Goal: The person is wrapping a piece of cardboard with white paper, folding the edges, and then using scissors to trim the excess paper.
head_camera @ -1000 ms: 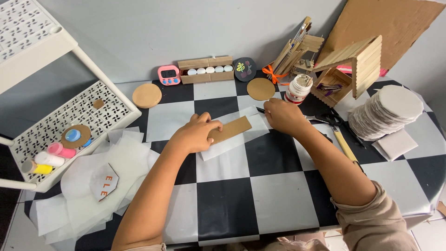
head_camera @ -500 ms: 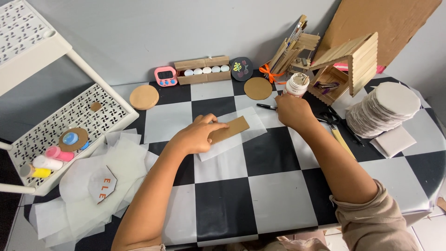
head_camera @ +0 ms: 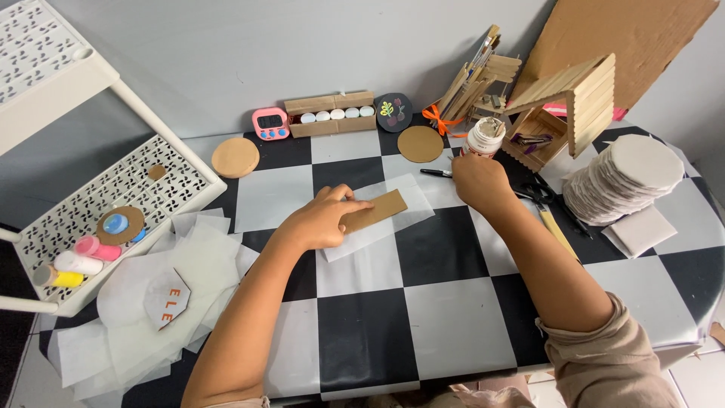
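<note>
Our left hand (head_camera: 321, 219) presses flat, fingers spread, on the cardboard strip (head_camera: 375, 211) — its long axis runs toward the glue jar (head_camera: 483, 137). Our right hand (head_camera: 477, 180) reaches just below that jar; its fingers' hold we cannot tell.

A brown cardboard strip (head_camera: 375, 211) lies under the left hand (head_camera: 321, 220) on white translucent paper (head_camera: 377, 227) over a black-and-white checkered tablecloth (head_camera: 445, 302).

1. Home craft corner: a table under a black-and-white chequered cloth (head_camera: 453, 317), set against a plain grey wall (head_camera: 302, 53).
2. Craft supplies: a small wooden-stick house (head_camera: 581, 98), a stack of white paper discs (head_camera: 627, 177), and brushes in a stick-built holder (head_camera: 476, 75).
3. Small paint bottles on a white perforated shelf (head_camera: 151, 181).
</note>
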